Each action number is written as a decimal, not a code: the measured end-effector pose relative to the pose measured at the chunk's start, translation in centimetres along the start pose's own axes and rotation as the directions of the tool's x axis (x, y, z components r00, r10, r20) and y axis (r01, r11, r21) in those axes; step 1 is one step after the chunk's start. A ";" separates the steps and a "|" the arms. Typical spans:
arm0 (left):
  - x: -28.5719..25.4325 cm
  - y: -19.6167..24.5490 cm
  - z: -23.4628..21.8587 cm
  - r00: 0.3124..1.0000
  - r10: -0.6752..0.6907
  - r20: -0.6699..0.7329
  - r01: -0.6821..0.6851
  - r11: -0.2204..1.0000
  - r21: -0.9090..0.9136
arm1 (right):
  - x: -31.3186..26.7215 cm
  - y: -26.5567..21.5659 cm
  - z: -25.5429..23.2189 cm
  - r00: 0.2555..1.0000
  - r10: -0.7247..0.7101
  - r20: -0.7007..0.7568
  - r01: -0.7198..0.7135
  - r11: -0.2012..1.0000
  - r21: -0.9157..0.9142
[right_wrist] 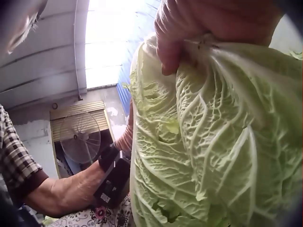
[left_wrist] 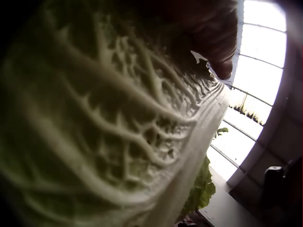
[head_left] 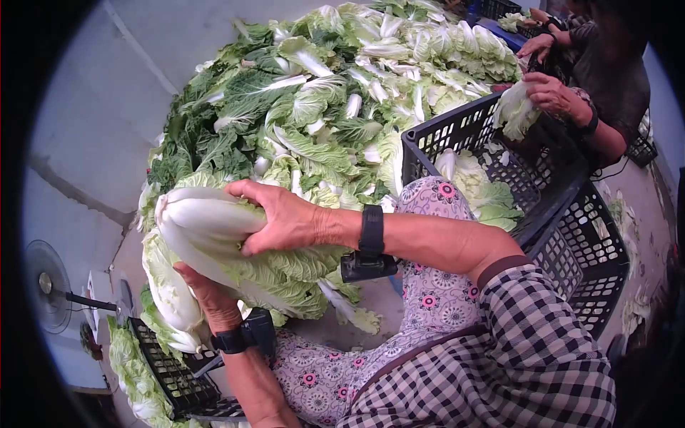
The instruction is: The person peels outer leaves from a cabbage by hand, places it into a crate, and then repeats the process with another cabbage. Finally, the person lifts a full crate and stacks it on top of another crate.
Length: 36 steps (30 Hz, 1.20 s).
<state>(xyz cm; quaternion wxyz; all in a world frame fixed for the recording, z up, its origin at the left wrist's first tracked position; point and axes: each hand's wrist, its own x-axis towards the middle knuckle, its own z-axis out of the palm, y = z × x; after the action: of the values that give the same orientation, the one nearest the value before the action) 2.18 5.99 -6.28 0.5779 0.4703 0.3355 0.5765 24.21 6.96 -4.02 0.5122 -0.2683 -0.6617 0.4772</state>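
A napa cabbage (head_left: pixel 203 222) lies across my two hands in the head view, white stem end to the left and leafy end to the right. Over its top, my right hand (head_left: pixel 282 214) grips it with fingers and thumb spread around it. My left hand (head_left: pixel 212 294) holds it from the near side, thumb up along it and the other fingers hidden beneath. Crinkled outer leaves (right_wrist: pixel 213 137) fill much of the right wrist view, with the right thumb (right_wrist: pixel 169 59) pressed on them. In the left wrist view, a dark veined leaf (left_wrist: pixel 109 123) covers most of the picture.
A large heap of cabbage leaves (head_left: pixel 307 107) spreads ahead. More cabbage (head_left: pixel 168 285) sits beside my left hand, above a black crate (head_left: pixel 168 371). On the right stands another black crate (head_left: pixel 457 128) with leaves inside. Another person's hand (head_left: pixel 556 96) holds cabbage over it.
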 end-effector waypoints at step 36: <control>0.4 -0.8 1.1 0.954 -0.202 0.223 0.114 0.928 0.353 | 13.2 -15.6 -17.4 0.734 -0.308 -0.605 0.503 0.845 0.181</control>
<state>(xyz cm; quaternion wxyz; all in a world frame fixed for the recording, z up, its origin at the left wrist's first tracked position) 3.56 6.32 -6.55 0.5722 0.6034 0.3890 0.3965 38.15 18.07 16.07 0.8116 -0.1509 -0.4367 0.3576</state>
